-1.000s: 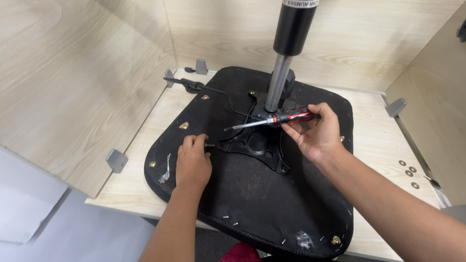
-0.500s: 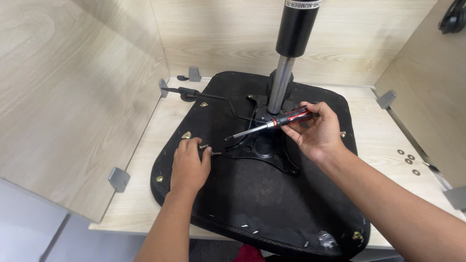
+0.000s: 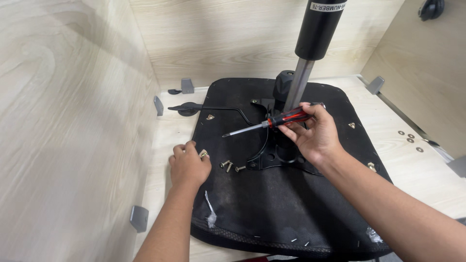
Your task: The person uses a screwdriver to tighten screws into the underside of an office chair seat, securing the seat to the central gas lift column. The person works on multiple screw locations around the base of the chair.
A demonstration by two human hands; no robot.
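Pale wood-grain panels wall in a light wooden surface [image 3: 170,136] on three sides, with small grey brackets [image 3: 187,86] fixed along the edges. On it lies an upturned black chair seat [image 3: 291,208], its underside facing up, with a black metal mechanism plate [image 3: 272,153] at the middle and a gas-lift column [image 3: 310,43] standing upright from it — silver shaft below, black cylinder above. A thin black lever [image 3: 213,107] reaches out from the mechanism toward the left edge.

The right hand [image 3: 310,136] has its grip closed around the red-and-black handle of a screwdriver [image 3: 272,121], held nearly level just above the seat, tip pointing left. The left hand [image 3: 188,165] rests knuckles-up on the seat's left edge, fingers curled loosely on the fabric — clamped on nothing. Three loose screws [image 3: 229,166] lie on the seat just beside that hand. A few washers [image 3: 410,138] sit well apart on the right of the surface.
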